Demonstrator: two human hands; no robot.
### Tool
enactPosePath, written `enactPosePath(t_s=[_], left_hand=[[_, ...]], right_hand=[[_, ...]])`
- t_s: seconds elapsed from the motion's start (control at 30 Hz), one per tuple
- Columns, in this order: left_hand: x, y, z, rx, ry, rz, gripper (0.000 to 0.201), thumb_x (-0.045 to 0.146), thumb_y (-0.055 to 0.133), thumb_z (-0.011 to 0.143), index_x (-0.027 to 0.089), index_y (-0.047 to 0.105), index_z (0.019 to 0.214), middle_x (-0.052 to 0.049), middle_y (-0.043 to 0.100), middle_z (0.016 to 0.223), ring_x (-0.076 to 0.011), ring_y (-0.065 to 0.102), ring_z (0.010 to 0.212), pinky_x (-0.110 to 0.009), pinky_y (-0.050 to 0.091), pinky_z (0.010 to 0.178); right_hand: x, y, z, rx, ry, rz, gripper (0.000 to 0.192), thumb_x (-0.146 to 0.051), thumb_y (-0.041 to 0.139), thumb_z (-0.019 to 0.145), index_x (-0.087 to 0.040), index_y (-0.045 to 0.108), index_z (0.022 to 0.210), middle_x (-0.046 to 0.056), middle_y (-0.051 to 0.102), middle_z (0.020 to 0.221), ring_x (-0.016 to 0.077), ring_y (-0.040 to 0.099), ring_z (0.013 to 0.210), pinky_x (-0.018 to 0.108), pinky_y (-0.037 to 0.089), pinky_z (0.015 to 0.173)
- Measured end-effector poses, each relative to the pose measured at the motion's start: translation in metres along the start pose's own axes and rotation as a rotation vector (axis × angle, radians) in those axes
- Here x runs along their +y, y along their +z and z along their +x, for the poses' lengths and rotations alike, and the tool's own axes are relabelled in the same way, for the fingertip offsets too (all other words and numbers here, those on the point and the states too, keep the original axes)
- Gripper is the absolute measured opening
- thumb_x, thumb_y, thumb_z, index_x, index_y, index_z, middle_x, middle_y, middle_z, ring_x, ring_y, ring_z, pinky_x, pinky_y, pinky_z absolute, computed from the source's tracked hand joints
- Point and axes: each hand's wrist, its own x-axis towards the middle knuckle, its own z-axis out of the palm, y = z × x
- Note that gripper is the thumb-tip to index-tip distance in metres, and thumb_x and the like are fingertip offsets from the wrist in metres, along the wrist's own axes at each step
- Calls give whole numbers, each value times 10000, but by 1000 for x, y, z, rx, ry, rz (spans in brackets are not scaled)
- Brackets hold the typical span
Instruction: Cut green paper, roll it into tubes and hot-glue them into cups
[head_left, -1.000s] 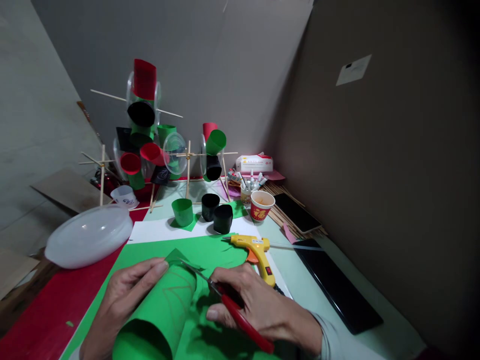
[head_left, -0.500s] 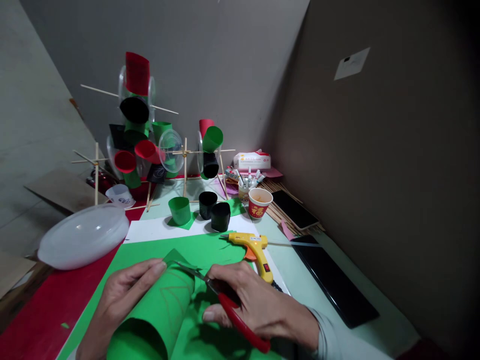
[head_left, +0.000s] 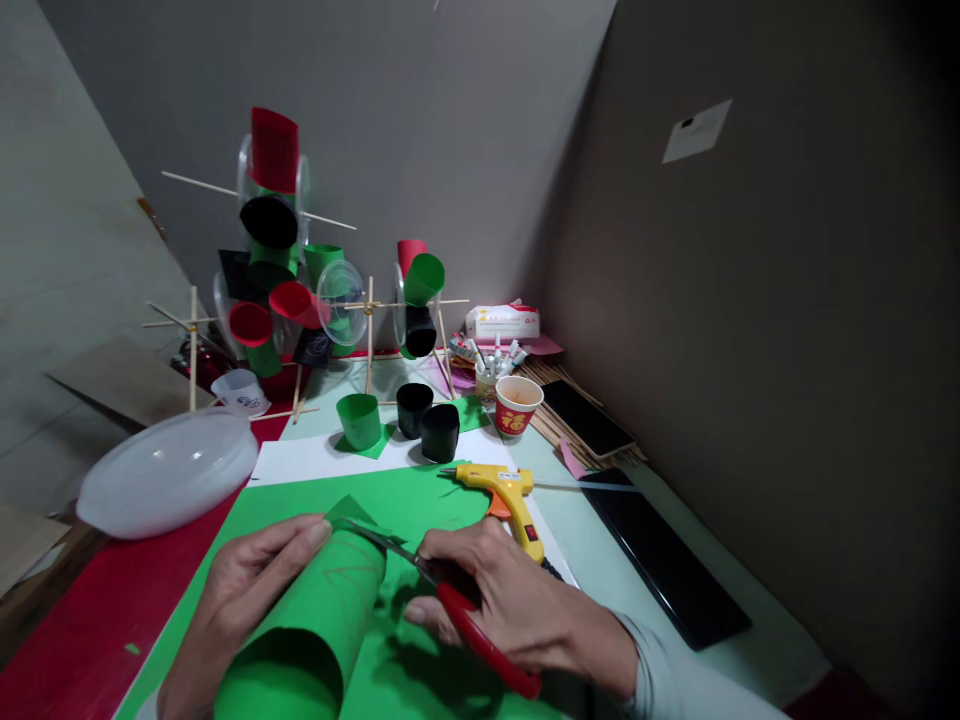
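Note:
Curled into a tube, a sheet of green paper [head_left: 319,610] with faint drawn lines lies low in the head view. My left hand [head_left: 247,590] pinches its far edge between thumb and fingers. In my right hand [head_left: 510,600] are red-handled scissors [head_left: 480,640], their blades laid along the paper's far edge close to my left fingertips. Beneath both hands spreads a larger green sheet [head_left: 420,520]. A yellow glue gun [head_left: 506,490] lies just beyond my right hand. Behind it stand a green paper ring [head_left: 360,422] and two black paper rings [head_left: 439,434].
Stick frames [head_left: 369,340] with red, green and black paper tubes stand at the back. A paper cup [head_left: 517,405] and a pen cup [head_left: 487,382] are at centre right. Two black flat devices [head_left: 667,560] lie along the right. A white plastic lid [head_left: 169,475] rests at left.
The scissor blades have closed further along the green paper's edge. The paper tube has turned slightly, so the drawn lines show less. My left hand keeps its hold.

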Motion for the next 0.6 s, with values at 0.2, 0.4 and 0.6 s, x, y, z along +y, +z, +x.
enactPosePath(t_s=[0.2, 0.4, 0.6], left_hand=[[2, -3, 10, -25, -43, 19, 479, 587, 986, 297, 230, 792, 550, -9, 687, 505, -203, 583, 510, -289, 513, 446], [-1, -3, 3, 9, -9, -13, 457, 578, 990, 361, 248, 823, 631, 7, 727, 554, -195, 609, 543, -266, 522, 468], [-1, -4, 3, 12, 5, -19, 470, 561, 1009, 300, 261, 826, 612, -11, 788, 637, -221, 692, 624, -265, 588, 531]], right_hand=[[0, 1, 0, 23, -41, -75, 322, -313, 664, 932, -223, 428, 733, -86, 392, 596, 100, 339, 556, 243, 279, 587], [5, 6, -1, 59, -77, -129, 311, -275, 654, 933, -225, 416, 740, -85, 369, 614, 101, 311, 562, 246, 265, 591], [5, 5, 0, 43, -99, -105, 327, -247, 613, 938, -230, 377, 712, -91, 330, 578, 96, 278, 514, 239, 258, 545]])
